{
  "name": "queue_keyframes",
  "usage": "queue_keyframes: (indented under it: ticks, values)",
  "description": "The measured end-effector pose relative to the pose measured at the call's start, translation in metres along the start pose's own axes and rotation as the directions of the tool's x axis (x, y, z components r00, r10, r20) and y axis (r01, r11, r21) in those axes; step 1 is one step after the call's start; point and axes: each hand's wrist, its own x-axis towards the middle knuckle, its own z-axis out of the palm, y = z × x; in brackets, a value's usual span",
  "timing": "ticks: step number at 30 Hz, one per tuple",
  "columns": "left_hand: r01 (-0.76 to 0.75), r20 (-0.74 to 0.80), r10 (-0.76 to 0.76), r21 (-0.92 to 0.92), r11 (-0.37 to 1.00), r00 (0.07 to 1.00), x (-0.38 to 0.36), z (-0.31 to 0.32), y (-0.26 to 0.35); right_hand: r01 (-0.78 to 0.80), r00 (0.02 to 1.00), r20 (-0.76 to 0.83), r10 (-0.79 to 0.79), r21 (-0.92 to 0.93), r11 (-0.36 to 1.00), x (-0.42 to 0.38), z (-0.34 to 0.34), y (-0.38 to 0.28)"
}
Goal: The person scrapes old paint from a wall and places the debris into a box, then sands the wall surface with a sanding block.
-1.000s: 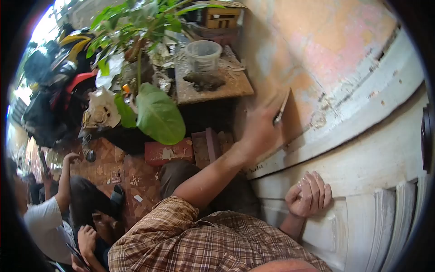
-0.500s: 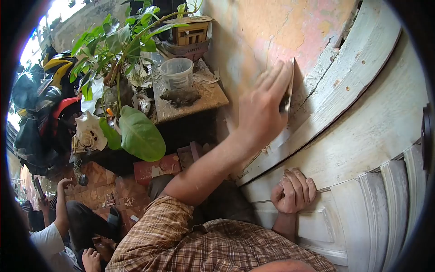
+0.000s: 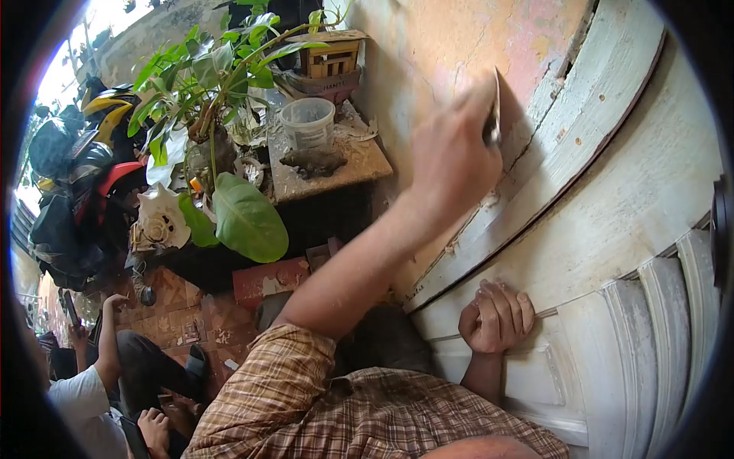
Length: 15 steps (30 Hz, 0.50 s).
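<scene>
My left hand (image 3: pixel 455 153) reaches up to the wall (image 3: pixel 428 46), its back toward me and its fingers blurred by motion. It grips a thin flat scraper-like piece (image 3: pixel 496 107), seen edge-on; the exact kind cannot be told. The hand is beside a cracked strip of pale plaster (image 3: pixel 527 138), which runs along a curved white wooden frame (image 3: pixel 589 130). Lower right, my right hand (image 3: pixel 497 317) is closed in a loose fist against the white panelled door (image 3: pixel 527 375). Nothing shows in its curled, dusty fingers.
A dusty small table (image 3: pixel 359 164) holds a clear plastic tub (image 3: pixel 307 122), a dark lump (image 3: pixel 313 162) and a wooden crate (image 3: pixel 332 61). A leafy plant (image 3: pixel 248 214) stands left, near a large shell (image 3: pixel 160 218). Another person (image 3: pixel 84 398) sits lower left on the tiled floor.
My left hand has slid further up the wall with the flat piece. My right hand stays on the door. The view has shifted slightly, so the table appears a little further right.
</scene>
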Motion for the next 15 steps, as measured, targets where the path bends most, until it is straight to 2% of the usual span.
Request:
queue_keyframes:
  ticks: [3,4,7,8,9,11,12,15]
  values:
    - [0.03,0.015,-0.031,0.054,0.998,0.999,0.028,-0.003,-0.017,0.001,1.0,0.005,-0.001,-0.003,1.0,-0.001,-0.001,-0.002]
    - [0.067,0.029,-0.067,-0.006,0.998,0.997,0.029,-0.005,-0.017,0.003,1.0,-0.006,-0.003,-0.002,1.0,-0.001,-0.001,-0.001]
    - [0.072,0.072,-0.067,-0.077,0.994,0.995,0.0,-0.009,0.002,-0.003,1.0,0.0,0.003,0.012,1.0,0.0,-0.001,-0.001]
    - [0.099,0.15,-0.093,-0.036,0.994,0.984,-0.008,-0.018,0.018,0.0,1.0,-0.013,0.0,0.014,1.0,0.001,0.0,-0.001]
    - [0.057,0.058,-0.055,-0.036,0.998,0.997,-0.008,-0.015,0.025,-0.001,1.0,-0.01,0.001,0.01,1.0,0.0,0.001,-0.001]
    - [0.203,0.209,-0.21,0.053,0.978,0.955,0.003,-0.016,0.027,-0.003,1.0,0.013,0.003,0.007,1.0,-0.002,-0.002,0.0]
    - [0.207,0.211,-0.214,0.053,0.977,0.954,0.011,-0.013,0.021,0.004,1.0,0.001,-0.004,0.027,1.0,-0.002,-0.001,0.0]
    - [0.212,0.079,-0.233,0.211,0.954,0.969,0.041,0.002,-0.013,0.0,1.0,-0.001,0.0,0.043,0.999,-0.003,-0.001,-0.001]
